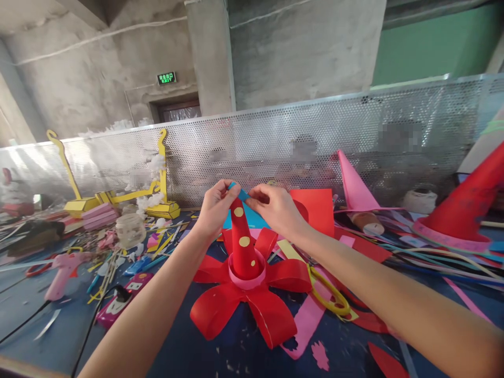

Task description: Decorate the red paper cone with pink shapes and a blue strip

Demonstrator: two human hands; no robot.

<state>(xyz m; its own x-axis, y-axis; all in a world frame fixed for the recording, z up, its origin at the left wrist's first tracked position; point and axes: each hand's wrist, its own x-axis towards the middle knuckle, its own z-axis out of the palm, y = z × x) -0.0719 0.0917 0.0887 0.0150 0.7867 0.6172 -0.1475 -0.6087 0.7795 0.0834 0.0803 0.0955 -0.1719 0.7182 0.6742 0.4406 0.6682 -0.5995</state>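
A red paper cone (242,241) with yellow dots stands upright inside a pink ring, set on a red paper flower (244,299) with looped petals. At the cone's tip, my left hand (214,207) and my right hand (275,207) both pinch a small blue paper piece (241,193). The blue piece touches the top of the cone. Both forearms reach in from the bottom of the view.
A pink glue gun (63,268) and a pink power strip (118,302) lie at left. Yellow-handled scissors (331,296) rest right of the flower. A large red cone (464,210), a pink cone (354,186), paper strips and scraps litter the table; a perforated metal screen (275,142) stands behind.
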